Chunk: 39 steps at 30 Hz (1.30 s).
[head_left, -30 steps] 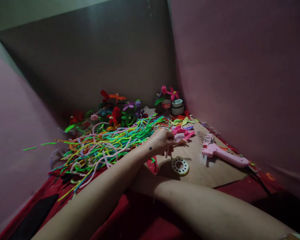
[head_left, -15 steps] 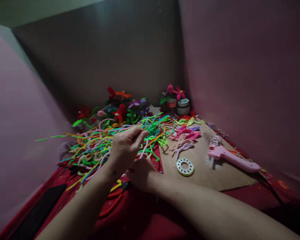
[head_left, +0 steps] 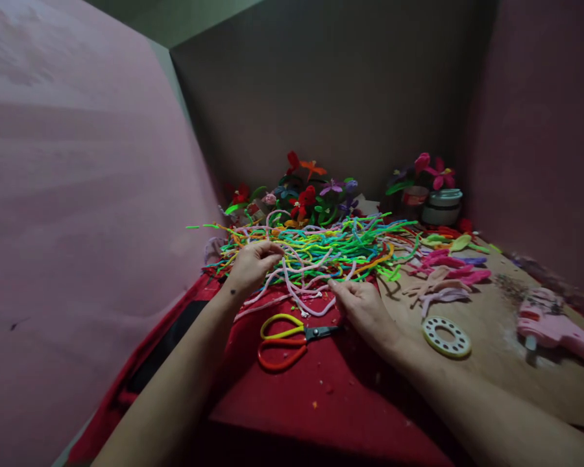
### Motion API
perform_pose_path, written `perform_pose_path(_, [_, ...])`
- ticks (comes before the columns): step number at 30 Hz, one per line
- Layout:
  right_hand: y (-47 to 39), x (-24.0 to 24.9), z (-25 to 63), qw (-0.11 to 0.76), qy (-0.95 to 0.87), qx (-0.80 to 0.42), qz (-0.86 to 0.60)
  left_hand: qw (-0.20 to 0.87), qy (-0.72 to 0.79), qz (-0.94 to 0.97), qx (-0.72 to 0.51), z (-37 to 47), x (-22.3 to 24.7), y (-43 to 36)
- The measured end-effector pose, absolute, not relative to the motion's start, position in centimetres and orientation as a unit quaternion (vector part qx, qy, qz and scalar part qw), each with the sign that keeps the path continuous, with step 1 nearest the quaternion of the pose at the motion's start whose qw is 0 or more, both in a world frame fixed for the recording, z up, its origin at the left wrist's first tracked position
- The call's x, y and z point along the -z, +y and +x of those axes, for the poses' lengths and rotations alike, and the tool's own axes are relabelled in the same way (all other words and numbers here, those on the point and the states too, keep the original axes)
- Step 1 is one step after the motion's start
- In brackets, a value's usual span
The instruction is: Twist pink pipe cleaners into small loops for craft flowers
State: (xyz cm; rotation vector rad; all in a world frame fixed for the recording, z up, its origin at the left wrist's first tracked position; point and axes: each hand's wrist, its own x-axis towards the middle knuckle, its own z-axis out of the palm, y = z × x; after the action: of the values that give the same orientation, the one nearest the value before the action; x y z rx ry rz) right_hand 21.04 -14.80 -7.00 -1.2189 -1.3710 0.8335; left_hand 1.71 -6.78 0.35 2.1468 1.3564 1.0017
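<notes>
A pale pink pipe cleaner [head_left: 296,295] sags in a curve between my two hands. My left hand [head_left: 254,266] pinches its upper end, thumb and fingertips together, over the pile. My right hand [head_left: 365,311], lower and to the right, is closed at the fingertips around its other end. Behind and beneath them spreads a tangled pile of colourful pipe cleaners [head_left: 340,243], green, yellow, blue and pink. Scissors [head_left: 282,342] with one yellow and one red handle lie on the red cloth [head_left: 321,402] just below, their blades pointing toward my right hand.
Cardboard [head_left: 486,370] on the right bears a ring-shaped spool [head_left: 446,336], a pink glue gun [head_left: 545,321] and bent pipe-cleaner pieces [head_left: 452,266]. Pipe-cleaner flowers [head_left: 304,201] and a lidded jar [head_left: 442,207] stand at the back. A black flat object [head_left: 168,344] lies left.
The view has swung left. My hands, earlier close together with the forearms near each other, have moved apart, showing the pink pipe cleaner between them and uncovering the scissors.
</notes>
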Motion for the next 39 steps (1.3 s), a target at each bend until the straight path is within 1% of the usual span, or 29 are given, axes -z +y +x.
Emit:
perform_pose_path(3, [-14.6, 6.9, 21.4, 0.564, -0.520, -0.388, -0.511, 0.144, 0.467, 0.828, -0.274, 0.9, 1.1, -6.2])
perform_pose_path(7, [-14.3, 7.2, 21.6, 0.585, -0.486, -0.401, -0.510, 0.022, 0.404, 0.902, -0.148, 0.8, 3.4, -6.1])
perform_pose_path(10, [-14.2, 7.2, 21.6, 0.581, -0.497, -0.392, -0.512, -0.050, 0.403, 0.908, -0.107, 1.0, 4.3, -6.6])
perform_pose_path(12, [-14.3, 7.1, 21.5, 0.568, -0.539, -0.360, -0.507, -0.091, 0.381, 0.915, -0.100, 1.1, 4.0, -7.2])
perform_pose_path(14, [-14.3, 7.0, 21.3, 0.536, -0.628, -0.287, -0.487, -0.122, 0.329, 0.931, -0.098, 1.0, 3.1, -7.8])
perform_pose_path(17, [-14.4, 7.1, 20.9, 0.442, -0.757, -0.138, -0.460, -0.139, 0.293, 0.940, -0.106, 0.9, 1.9, -8.6])
perform_pose_path(20, [-14.3, 7.3, 20.6, 0.353, -0.802, -0.043, -0.481, -0.165, 0.293, 0.933, -0.126, 0.7, 1.4, -9.0])
perform_pose_path(22, [-14.2, 7.2, 20.7, 0.325, -0.804, -0.006, -0.498, -0.183, 0.295, 0.927, -0.139, 0.5, 1.4, -9.2])
perform_pose_path(24, [-14.2, 7.0, 20.9, 0.319, -0.793, 0.019, -0.519, -0.185, 0.304, 0.923, -0.144, 0.1, 1.5, -9.3])
perform_pose_path(26, [-14.1, 6.7, 21.1, 0.326, -0.769, 0.030, -0.549, -0.165, 0.327, 0.919, -0.148, -0.4, 1.6, -9.5])
perform_pose_path(30, [-13.9, 6.5, 21.7, 0.345, -0.725, 0.010, -0.596, -0.087, 0.401, 0.901, -0.141, -1.6, 1.2, -9.6])
perform_pose_path(33, [-13.8, 6.7, 21.9, 0.349, -0.714, -0.004, -0.607, -0.054, 0.436, 0.890, -0.119, -2.4, 1.0, -9.3])
perform_pose_path(36, [-13.6, 6.9, 22.0, 0.334, -0.711, -0.007, -0.618, -0.023, 0.447, 0.886, -0.119, -2.9, 1.3, -9.0])
perform_pose_path(39, [-13.5, 7.0, 22.0, 0.300, -0.715, -0.020, -0.631, 0.008, 0.449, 0.888, -0.097, -3.1, 1.6, -8.8])
